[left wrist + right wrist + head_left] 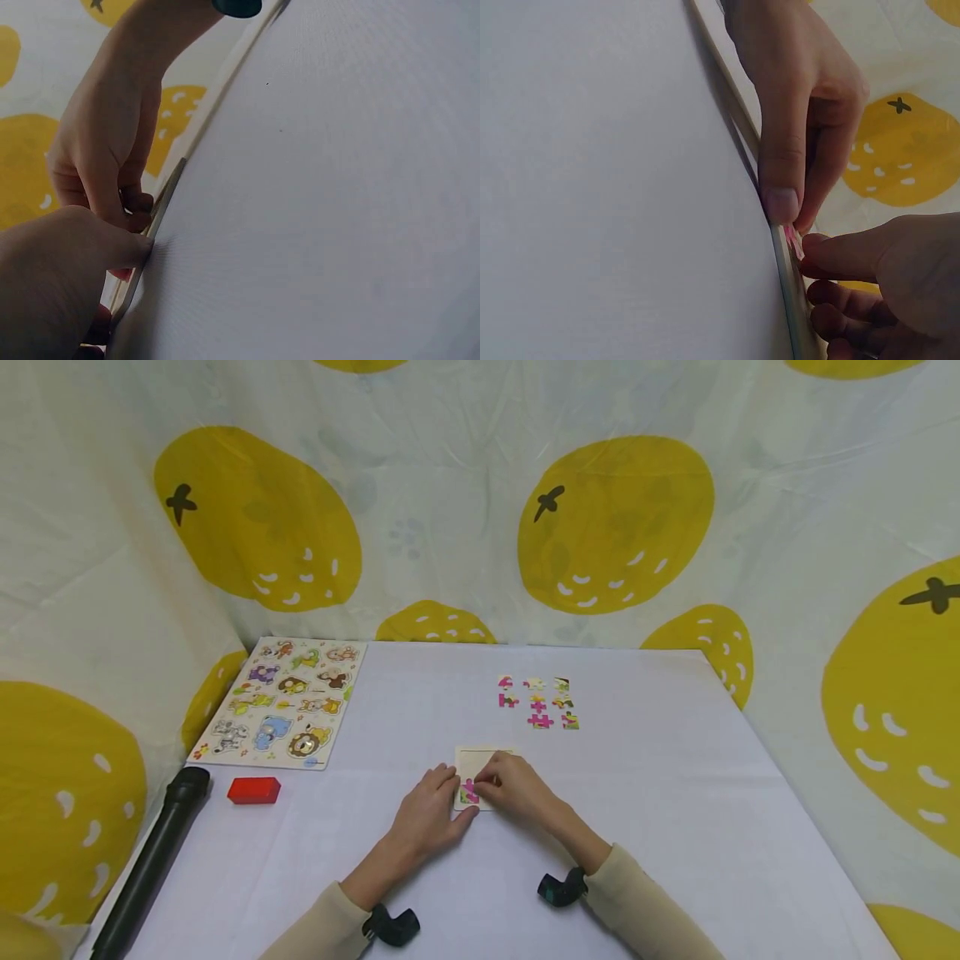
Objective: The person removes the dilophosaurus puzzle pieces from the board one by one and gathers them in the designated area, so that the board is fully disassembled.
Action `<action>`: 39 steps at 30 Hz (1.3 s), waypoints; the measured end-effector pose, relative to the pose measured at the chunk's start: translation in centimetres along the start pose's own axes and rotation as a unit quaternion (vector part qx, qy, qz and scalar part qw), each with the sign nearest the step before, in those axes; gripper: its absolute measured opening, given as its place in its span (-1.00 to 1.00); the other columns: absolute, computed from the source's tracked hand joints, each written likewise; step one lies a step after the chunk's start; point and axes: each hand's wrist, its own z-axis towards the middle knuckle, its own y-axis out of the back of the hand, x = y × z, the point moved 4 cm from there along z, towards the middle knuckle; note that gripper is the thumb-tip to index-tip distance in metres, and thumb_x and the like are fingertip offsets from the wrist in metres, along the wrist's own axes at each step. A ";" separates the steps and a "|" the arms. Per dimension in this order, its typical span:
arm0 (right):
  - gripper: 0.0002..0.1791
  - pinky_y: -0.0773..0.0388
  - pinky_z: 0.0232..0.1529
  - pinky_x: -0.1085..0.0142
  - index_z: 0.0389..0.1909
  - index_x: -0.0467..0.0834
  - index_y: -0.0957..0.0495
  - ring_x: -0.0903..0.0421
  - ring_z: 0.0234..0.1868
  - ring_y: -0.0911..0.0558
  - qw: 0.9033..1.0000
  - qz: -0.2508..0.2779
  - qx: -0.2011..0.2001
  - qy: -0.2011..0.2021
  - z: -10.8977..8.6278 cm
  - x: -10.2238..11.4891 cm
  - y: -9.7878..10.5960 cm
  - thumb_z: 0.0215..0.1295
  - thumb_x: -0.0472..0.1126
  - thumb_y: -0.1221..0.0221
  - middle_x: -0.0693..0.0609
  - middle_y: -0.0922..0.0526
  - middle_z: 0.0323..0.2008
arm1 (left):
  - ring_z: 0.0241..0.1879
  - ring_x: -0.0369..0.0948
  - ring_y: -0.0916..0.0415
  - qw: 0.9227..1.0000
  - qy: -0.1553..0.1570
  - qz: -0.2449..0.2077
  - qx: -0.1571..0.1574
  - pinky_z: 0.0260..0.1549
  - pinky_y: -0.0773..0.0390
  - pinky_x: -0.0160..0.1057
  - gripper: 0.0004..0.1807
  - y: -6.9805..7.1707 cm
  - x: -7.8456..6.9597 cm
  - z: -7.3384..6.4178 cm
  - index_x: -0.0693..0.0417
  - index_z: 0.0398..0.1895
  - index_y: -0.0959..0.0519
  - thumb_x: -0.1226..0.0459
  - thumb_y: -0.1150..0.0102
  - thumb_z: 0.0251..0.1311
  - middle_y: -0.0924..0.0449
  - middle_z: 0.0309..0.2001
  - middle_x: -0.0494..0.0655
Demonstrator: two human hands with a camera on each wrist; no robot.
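A small pale puzzle frame point(485, 752) lies on the table in front of the person. My left hand point(430, 814) grips its near left corner, the thumb along the near edge and the fingers at the left side. Inside that corner is a pink and green jigsaw piece point(468, 792). My right hand point(517, 787) reaches over the frame from the right, its thumb and forefinger pinching at the piece's edge. A bit of the pink piece point(790, 238) shows between the two hands in the right wrist view; the fingertips hide the rest.
Several loose jigsaw pieces point(537, 702) lie in rows beyond the frame, slightly right. An animal peg puzzle board point(281, 706) lies at the back left. In front of it are a red block point(253, 790) and a long black microphone-shaped object point(153, 860). Patterned cloth point(442, 527) hangs behind.
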 end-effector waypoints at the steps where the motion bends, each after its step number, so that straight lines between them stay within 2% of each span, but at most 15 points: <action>1: -0.89 -0.43 -0.24 0.36 -0.27 -0.10 -0.79 0.23 -0.29 -0.51 1.000 -0.001 0.000 0.004 -0.1 0.1 0.0 0.27 -0.17 -0.33 0.09 -0.65 -0.32 | 0.23 0.06 -0.55 1.000 -0.001 0.000 -0.001 0.26 -0.48 0.01 -0.45 0.0 0.0 0.0 0.26 -0.02 -0.64 -0.03 -0.34 0.15 -0.65 0.12 0.17; 7: -0.87 -0.45 -0.26 0.40 -0.28 -0.13 -0.75 0.24 -0.31 -0.50 1.000 -0.001 0.010 -0.001 -0.3 0.6 -0.3 0.26 -0.15 -0.35 0.09 -0.61 -0.33 | 0.21 0.07 -0.56 1.000 -0.004 -0.003 -0.006 0.24 -0.50 0.03 -0.48 0.0 0.1 0.0 0.23 -0.06 -0.65 -0.03 -0.36 0.14 -0.65 0.10 0.18; 14: -0.78 -0.48 -0.23 0.40 -0.23 -0.13 -0.66 0.22 -0.30 -0.49 0.999 0.013 0.016 -0.031 -0.3 0.2 -0.7 0.25 -0.08 -0.37 0.08 -0.57 -0.29 | 0.20 0.09 -0.57 1.000 -0.007 -0.008 -0.012 0.24 -0.50 0.05 -0.47 0.0 0.1 0.0 0.26 -0.07 -0.65 -0.03 -0.37 0.13 -0.66 0.08 0.20; 24: -0.88 -0.46 -0.33 0.46 -0.23 -0.09 -0.64 0.24 -0.38 -0.49 0.999 0.046 0.006 -0.011 -0.2 -0.1 -0.7 0.29 -0.15 -0.33 0.14 -0.64 -0.37 | 0.22 0.06 -0.57 1.000 -0.007 0.004 -0.011 0.25 -0.50 0.02 -0.45 -0.1 0.1 0.0 0.25 -0.05 -0.65 -0.05 -0.37 0.13 -0.66 0.08 0.17; 36: -0.92 -0.48 -0.31 0.46 -0.25 -0.03 -0.64 0.28 -0.39 -0.51 0.998 0.068 -0.019 0.000 -0.2 -0.7 -0.4 0.29 -0.17 -0.34 0.18 -0.68 -0.38 | 0.22 0.04 -0.56 1.000 0.000 0.006 -0.002 0.24 -0.50 0.00 -0.43 0.0 0.2 0.1 0.25 -0.02 -0.65 -0.05 -0.38 0.13 -0.66 0.10 0.14; 39: -0.94 -0.48 -0.31 0.45 -0.27 -0.04 -0.65 0.26 -0.39 -0.52 0.997 0.073 -0.031 -0.009 0.1 -1.1 0.1 0.28 -0.20 -0.33 0.16 -0.69 -0.38 | 0.21 0.04 -0.57 1.000 -0.002 0.004 -0.006 0.23 -0.51 0.01 -0.42 0.0 0.1 0.0 0.27 -0.01 -0.65 -0.05 -0.38 0.13 -0.66 0.10 0.15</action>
